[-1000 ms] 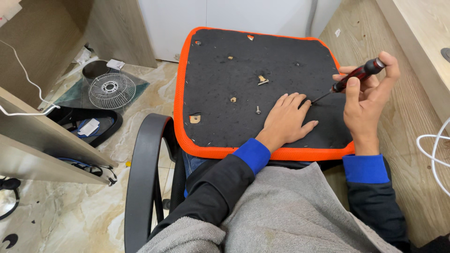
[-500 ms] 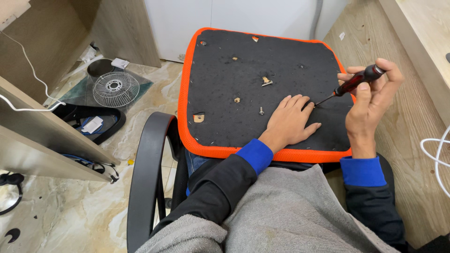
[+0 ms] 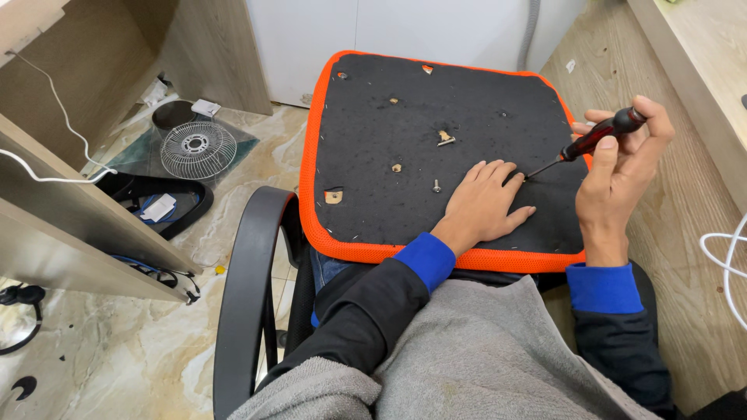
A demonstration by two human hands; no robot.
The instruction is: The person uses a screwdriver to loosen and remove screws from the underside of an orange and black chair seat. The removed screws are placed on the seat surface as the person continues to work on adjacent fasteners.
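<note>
My right hand (image 3: pixel 618 175) grips a red-and-black screwdriver (image 3: pixel 593 140), tip on the upturned chair seat (image 3: pixel 405 93); left hand (image 3: pixel 482 204) lies flat, empty. Two loose screws (image 3: pixel 437 186) out; this one isn't.

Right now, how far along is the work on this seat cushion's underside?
Done: one loose screw and a small metal piece lie on the black underside. In hand: the right hand drives a screwdriver beside the left hand, which lies flat. Left: other fastener spots show; their state is unclear.
</note>
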